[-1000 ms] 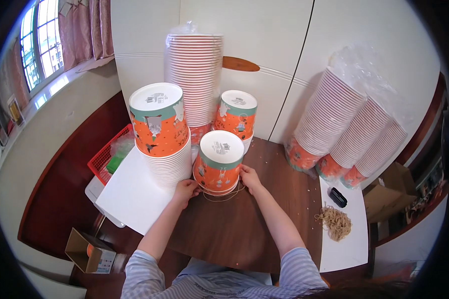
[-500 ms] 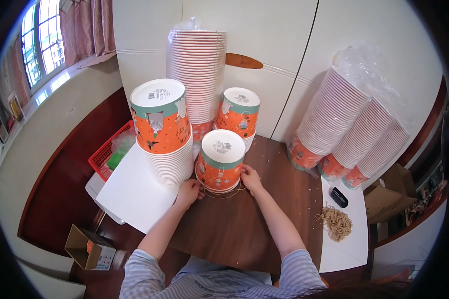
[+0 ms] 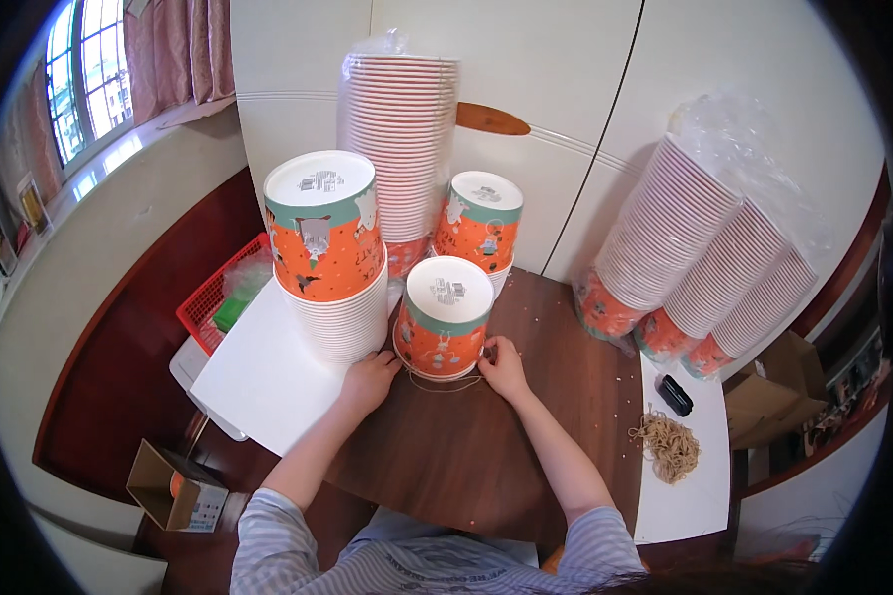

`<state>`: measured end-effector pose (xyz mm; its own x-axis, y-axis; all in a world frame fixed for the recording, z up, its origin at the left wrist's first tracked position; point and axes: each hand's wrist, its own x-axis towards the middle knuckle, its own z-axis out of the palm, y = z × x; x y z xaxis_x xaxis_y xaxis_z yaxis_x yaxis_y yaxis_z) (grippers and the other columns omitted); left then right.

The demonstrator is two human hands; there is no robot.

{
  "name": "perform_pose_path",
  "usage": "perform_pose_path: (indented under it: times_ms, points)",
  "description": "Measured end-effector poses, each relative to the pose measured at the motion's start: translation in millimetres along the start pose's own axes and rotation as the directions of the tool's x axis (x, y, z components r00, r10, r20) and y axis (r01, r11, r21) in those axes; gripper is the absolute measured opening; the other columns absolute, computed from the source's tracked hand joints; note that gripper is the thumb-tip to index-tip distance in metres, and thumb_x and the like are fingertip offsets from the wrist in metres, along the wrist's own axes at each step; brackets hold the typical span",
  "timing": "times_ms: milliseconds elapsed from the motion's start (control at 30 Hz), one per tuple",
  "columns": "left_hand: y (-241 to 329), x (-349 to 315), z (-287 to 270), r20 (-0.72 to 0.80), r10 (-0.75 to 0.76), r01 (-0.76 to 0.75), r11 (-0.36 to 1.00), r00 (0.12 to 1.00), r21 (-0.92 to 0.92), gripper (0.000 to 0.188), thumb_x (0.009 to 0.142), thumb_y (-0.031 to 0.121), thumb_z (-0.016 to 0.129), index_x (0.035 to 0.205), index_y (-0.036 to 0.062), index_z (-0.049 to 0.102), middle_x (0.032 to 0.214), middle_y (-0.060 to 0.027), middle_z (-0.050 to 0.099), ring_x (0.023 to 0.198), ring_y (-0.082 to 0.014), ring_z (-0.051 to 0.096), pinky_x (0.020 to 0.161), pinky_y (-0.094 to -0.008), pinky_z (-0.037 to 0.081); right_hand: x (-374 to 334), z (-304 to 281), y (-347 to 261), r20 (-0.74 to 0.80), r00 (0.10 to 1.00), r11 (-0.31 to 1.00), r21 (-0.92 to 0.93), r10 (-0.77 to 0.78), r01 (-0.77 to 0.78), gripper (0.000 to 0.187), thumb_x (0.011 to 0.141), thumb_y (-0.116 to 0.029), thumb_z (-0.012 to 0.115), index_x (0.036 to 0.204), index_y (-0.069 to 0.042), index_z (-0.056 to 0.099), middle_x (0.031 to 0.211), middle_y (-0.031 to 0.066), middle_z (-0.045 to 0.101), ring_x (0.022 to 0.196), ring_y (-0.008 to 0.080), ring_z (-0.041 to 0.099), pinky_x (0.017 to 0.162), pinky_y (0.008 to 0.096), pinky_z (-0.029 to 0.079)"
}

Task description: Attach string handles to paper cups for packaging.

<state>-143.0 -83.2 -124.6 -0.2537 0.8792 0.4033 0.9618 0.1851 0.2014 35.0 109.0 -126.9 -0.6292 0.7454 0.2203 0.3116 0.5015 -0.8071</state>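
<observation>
A short stack of upside-down orange paper tubs (image 3: 443, 337) with green bands and white bases stands on the brown board in front of me. Low at its front, a thin tan rubber band (image 3: 445, 391) hangs in a loose curve, a little away from the rims. My left hand (image 3: 369, 383) is closed at the stack's lower left, its fingertips pinching one side of the band. At the lower right my right hand (image 3: 504, 370) pinches the other side. Whether the band runs round the back is hidden.
A taller tub stack (image 3: 335, 268) stands on the left, a smaller one (image 3: 478, 220) behind. A tall bagged stack (image 3: 399, 149) rises at the back; several bagged stacks (image 3: 665, 238) lean right. Rubber bands (image 3: 670, 446) lie heaped near a black object (image 3: 675, 394). A red basket (image 3: 196, 307) sits far left.
Both hands stay low beside the short stack with the rubber band between them. My right hand has dropped slightly along the tub's side. The whole view has shifted a little.
</observation>
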Motion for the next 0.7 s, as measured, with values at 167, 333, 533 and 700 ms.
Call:
perform_pose_path:
  times_ms: [167,333,533,700]
  points:
    - [3,0,-5,0.089,0.071,-0.079,0.993,0.994,0.084,0.029,0.072,0.005,0.048,0.097,0.0122,0.062,0.094,-0.0031,0.057,0.083,-0.0214,0.056,0.07,-0.0315,0.049,-13,-9,-5,-0.013,0.944,0.908,-0.28,-0.329,0.312,0.017,0.07,-0.01,0.062,0.085,-0.007,0.056,0.089,0.0073,0.054,0.086,0.0235,0.053,0.075,0.0352,0.041]
    - [17,-5,-13,0.039,0.084,-0.086,0.995,0.996,0.047,0.028,0.07,0.007,0.05,0.095,0.0118,0.062,0.095,-0.0022,0.054,0.081,-0.0208,0.054,0.067,-0.031,0.049,-33,-18,-40,0.077,0.764,0.584,-0.597,-0.64,0.55,0.013,0.067,-0.016,0.066,0.078,-0.013,0.059,0.085,-0.002,0.055,0.085,0.0176,0.052,0.078,0.0343,0.035]
    - [21,-7,-10,0.037,0.118,-0.118,0.993,0.992,-0.005,0.03,0.07,0.006,0.05,0.096,0.0115,0.062,0.099,-0.0021,0.055,0.082,-0.0213,0.054,0.068,-0.0309,0.049,-34,0,-32,0.199,0.688,0.507,-0.542,-0.697,0.67,0.012,0.069,-0.013,0.06,0.081,-0.011,0.061,0.078,-0.0005,0.056,0.079,0.0146,0.054,0.078,0.0312,0.038]
    - [29,-12,-9,0.025,0.094,-0.093,0.995,0.995,-0.045,0.029,0.071,0.006,0.049,0.095,0.0112,0.063,0.098,-0.0009,0.056,0.082,-0.0209,0.054,0.068,-0.0306,0.048,-32,6,-25,0.196,0.649,0.468,-0.545,-0.735,0.695,0.012,0.068,-0.011,0.057,0.079,-0.01,0.06,0.075,0.0004,0.056,0.074,0.0146,0.055,0.074,0.029,0.041]
